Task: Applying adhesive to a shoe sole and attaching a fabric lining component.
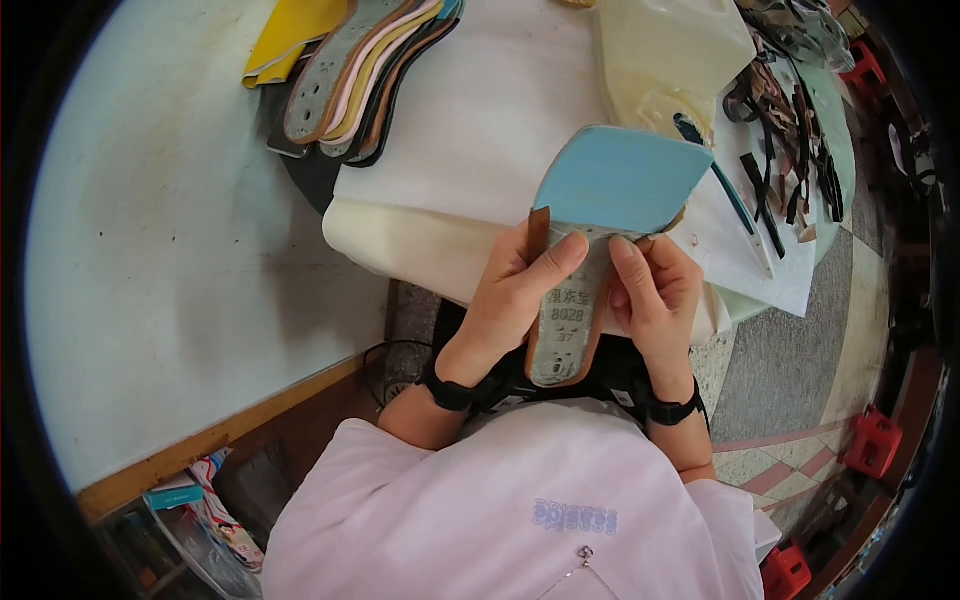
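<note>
Both hands on the work here! The left hand [512, 292] has its fingers [560, 260] clamped on the grey sole [565, 335], thumb laid across the top face. Over on the other side, the right hand [662, 290] is pinched shut at the sole's edge, its thumb up by the join with the light-blue panel [625, 180]; what the curled fingers underneath grip, one cannot tell. The sole, brown-rimmed, is up in the air at the near edge of the bench [843, 160], heel end toward the person's body. A brown strip [540, 232] pokes up beside the left thumb. Far left, a stack of soles [345, 85] leans beside a yellow sheet [290, 40]. Out to the right, a cloudy plastic container [675, 50], a slim blue-and-white tool [738, 200] and a tangle of dark strips [775, 150]!
</note>
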`<state>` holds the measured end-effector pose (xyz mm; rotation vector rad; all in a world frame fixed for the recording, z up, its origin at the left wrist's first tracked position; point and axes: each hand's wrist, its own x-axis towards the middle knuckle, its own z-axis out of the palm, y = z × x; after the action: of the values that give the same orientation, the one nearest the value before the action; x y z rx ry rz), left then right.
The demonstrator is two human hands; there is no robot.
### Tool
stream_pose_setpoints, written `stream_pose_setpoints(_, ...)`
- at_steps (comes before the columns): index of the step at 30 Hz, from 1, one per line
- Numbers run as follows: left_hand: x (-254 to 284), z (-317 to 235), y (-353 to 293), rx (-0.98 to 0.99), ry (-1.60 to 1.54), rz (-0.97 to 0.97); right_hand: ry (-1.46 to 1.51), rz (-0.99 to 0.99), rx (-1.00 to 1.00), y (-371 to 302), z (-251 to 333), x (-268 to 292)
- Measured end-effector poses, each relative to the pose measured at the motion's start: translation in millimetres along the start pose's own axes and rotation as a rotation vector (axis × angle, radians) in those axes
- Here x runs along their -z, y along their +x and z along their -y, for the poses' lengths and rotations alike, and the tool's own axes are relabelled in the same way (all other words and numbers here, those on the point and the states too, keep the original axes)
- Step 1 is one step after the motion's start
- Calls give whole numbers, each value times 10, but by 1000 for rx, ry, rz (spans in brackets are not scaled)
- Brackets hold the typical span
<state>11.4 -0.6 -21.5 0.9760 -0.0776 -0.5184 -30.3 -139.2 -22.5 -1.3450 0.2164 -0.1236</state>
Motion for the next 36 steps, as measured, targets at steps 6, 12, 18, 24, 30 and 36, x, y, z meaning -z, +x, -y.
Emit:
stream_pose_setpoints(6,48,53,52,-268,288,-178,-61,-30,22,-9,-22,-1)
stream_pose_setpoints(12,128,39,101,-326,584,-174,-142,35,-5,23,9,59)
stream_pose_setpoints(18,35,-116,66,-134,250,-73,-72,121,-88,30,96,36)
stream_pose_setpoints(24,30,-110,-5,-193,144,-161,57,25,-11,-28,-1,94)
stream_pose_setpoints(30,2,-80,-71,-500,584,-327,-43,26,54,-51,4,19)
stream_pose_setpoints(36,30,-71,-28,-448,933,-342,-119,69,71,-37,18,100)
